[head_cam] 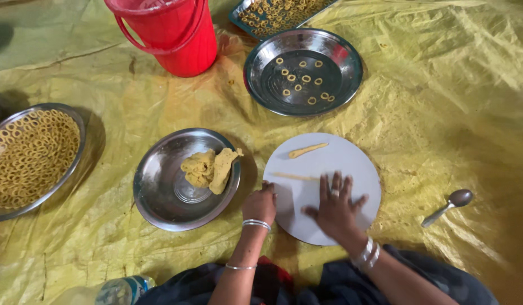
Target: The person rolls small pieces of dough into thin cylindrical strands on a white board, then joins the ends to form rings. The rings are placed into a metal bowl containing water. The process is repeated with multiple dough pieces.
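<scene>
So my right hand (336,208) is flat on the round white board (352,164), fingers spread out and pressing on the end of a thin dough strip (295,176) that runs off to the left, not gripping anything. My left hand (260,204) is curled loosely into a fist at the board's left edge, and I honestly can't tell if there's anything tucked inside it. A shorter dough roll (308,149) lies further up the board, apart from both hands. Just left of the board is a steel plate (160,197) with a lump of dough (209,168). Up top there's a steel dish (343,68) with a few little dough rings (301,79), a red bucket (174,34), and a spoon (449,205) off to my right on the yellow sheet (442,113).
</scene>
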